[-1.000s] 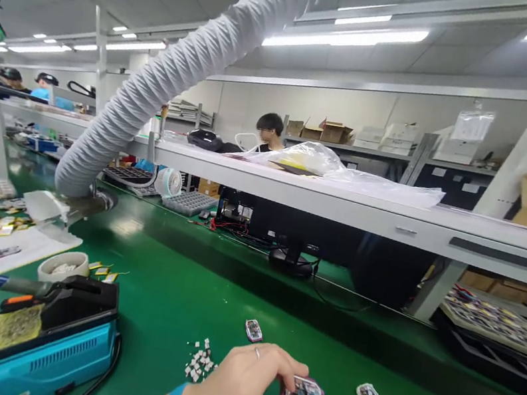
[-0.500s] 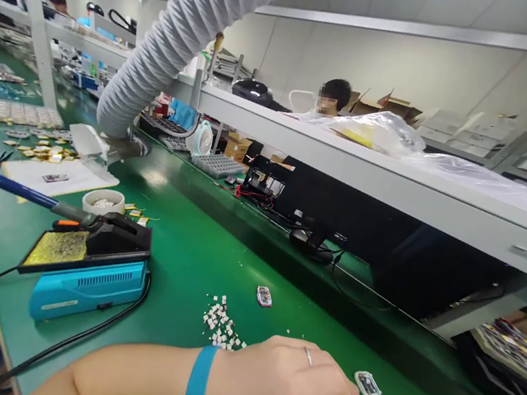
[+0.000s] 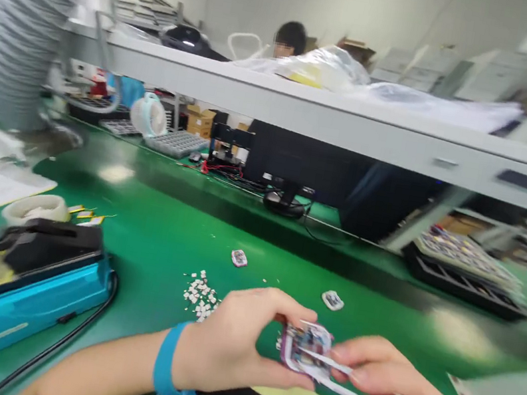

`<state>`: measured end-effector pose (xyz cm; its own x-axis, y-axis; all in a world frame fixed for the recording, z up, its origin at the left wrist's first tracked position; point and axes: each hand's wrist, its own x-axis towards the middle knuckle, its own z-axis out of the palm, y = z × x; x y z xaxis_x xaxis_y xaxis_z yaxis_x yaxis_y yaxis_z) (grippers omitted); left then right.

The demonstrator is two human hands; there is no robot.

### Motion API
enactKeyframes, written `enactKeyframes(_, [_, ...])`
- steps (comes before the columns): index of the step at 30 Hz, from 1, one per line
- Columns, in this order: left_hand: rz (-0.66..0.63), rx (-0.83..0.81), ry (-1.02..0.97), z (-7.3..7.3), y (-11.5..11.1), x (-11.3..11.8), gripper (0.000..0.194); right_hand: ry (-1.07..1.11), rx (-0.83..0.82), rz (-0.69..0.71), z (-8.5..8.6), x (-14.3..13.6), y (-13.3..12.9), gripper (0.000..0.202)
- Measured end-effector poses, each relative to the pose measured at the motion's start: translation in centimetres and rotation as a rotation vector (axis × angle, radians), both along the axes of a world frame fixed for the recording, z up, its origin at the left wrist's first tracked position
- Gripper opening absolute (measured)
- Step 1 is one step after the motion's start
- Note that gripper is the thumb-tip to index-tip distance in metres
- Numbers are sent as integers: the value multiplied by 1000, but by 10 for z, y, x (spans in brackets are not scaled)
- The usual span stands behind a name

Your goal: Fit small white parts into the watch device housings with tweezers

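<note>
Between thumb and fingers my left hand (image 3: 240,335) holds a small rounded device case (image 3: 291,347) with a purple rim and exposed electronics inside. A blue band circles that wrist. Pinched in my right hand (image 3: 393,388) is a pair of white tweezers (image 3: 339,380), its tips over the inside of the case; whether they grip a part is too blurred to tell. Beyond my hands lie a similar purple-rimmed case (image 3: 239,258) and a white one (image 3: 332,300). A scatter of small white pieces (image 3: 200,295) is beside my left hand.
At left stand a blue soldering station (image 3: 33,304) with a yellow sponge and a white bowl (image 3: 36,208). A grey ventilation hose (image 3: 16,28) hangs above. Behind are a monitor (image 3: 308,171), a small fan (image 3: 150,116) and a tray stack (image 3: 468,269). A person sits beyond the shelf.
The view has swung to the right. My right hand has come fully into sight, bringing the tweezers to the case. My left hand still holds the case, now raised higher in view.
</note>
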<state>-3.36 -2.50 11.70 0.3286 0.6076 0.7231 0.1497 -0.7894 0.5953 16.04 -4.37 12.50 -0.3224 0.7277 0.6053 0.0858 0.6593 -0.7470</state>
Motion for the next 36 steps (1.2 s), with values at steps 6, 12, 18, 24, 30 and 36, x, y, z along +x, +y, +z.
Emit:
enactKeyframes(6, [-98,-149,-84,-7,0,1,62,140,-59,-20,5,-13,-7,23])
enactKeyframes(12, [-99,-117,-49,-10,-1,3,64,179,-85,-20,2,-10,-7,22])
enactKeyframes(18, [-97,-111,19,-10,2,3,61,162,-58,-44,1,-13,-5,20])
enactKeyframes(24, [-66,42,48,-5,7,2,28,103,25,62,1,-4,-8,31])
enactKeyframes(30, [-49,55,34,-1,5,0,26,41,7,-20,6,1,-10,26])
enactKeyframes(36, [-93,48,20,0,4,2,22,57,26,-40,4,-4,-9,21])
